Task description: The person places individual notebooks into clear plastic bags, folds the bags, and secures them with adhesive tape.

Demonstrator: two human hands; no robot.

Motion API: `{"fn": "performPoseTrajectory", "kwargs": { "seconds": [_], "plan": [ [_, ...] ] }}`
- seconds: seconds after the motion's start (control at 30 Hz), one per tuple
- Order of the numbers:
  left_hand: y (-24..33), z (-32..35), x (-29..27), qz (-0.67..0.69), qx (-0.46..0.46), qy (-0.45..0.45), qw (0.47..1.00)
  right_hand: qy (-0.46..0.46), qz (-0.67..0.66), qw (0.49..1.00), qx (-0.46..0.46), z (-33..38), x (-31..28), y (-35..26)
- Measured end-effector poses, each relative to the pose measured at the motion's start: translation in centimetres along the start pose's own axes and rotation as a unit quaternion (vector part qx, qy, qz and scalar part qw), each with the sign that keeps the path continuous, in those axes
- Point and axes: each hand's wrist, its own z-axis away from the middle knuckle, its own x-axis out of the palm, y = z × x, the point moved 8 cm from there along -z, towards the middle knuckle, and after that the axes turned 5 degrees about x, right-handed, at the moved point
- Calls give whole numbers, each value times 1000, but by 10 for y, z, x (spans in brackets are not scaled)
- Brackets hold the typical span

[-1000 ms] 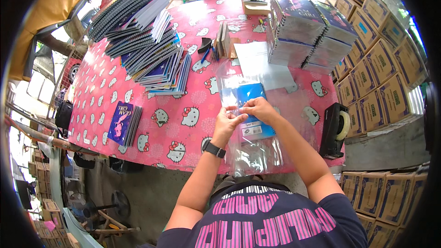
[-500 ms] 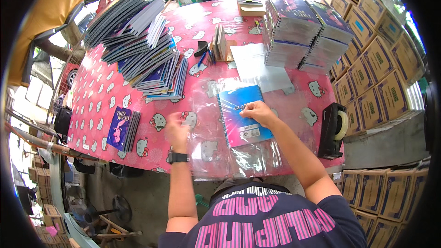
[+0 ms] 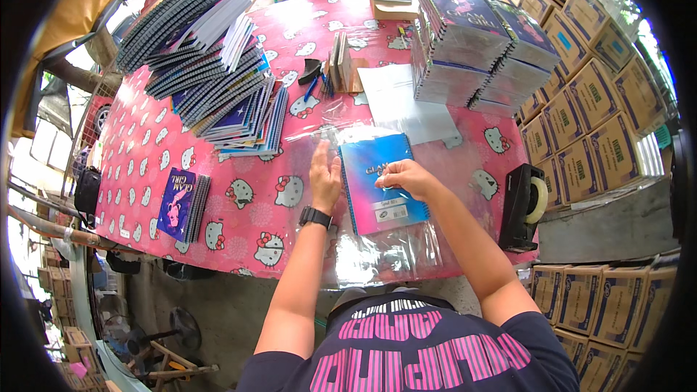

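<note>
A blue and pink spiral notebook (image 3: 363,167) lies on a sheet of clear plastic film (image 3: 348,265) in front of me. Along its left edge, my left hand (image 3: 324,180) rests on the film with fingers stretched and close together, holding nothing. My right hand (image 3: 410,178) is over the middle of the cover, its thumb and fingertips pinched. Whatever is between those fingertips, if anything, is too small to make out. Creased film extends past the notebook's lower edge toward me.
A tape dispenser (image 3: 524,207) stands at the right table edge. Tall stacks of notebooks (image 3: 465,47) rise behind the white sheets (image 3: 406,105). Fanned notebooks (image 3: 218,80) fill the far left; a small purple stack (image 3: 183,205) lies nearer. Cartons (image 3: 581,112) line the right side.
My left hand has moved right, from beside the film to the notebook's left edge. My right hand keeps its pinch over the cover. The view has shifted slightly.
</note>
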Motion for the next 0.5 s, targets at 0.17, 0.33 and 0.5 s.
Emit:
{"fn": "performPoseTrajectory", "kwargs": {
  "seconds": [0.17, 0.33, 0.5],
  "plan": [
    [-22, -41, 43, 34, -68, -138, 988, 4, 7, 1000, 11, 2, -1, -3],
    [-40, -78, 23, 30, -193, -6, 981, 14, 31, 999, 20, 3, 1, -1],
    [23, -21, -40, 21, -20, 130, 991, -20, 9, 1000, 15, 2, -8, 5]
  ]
}}
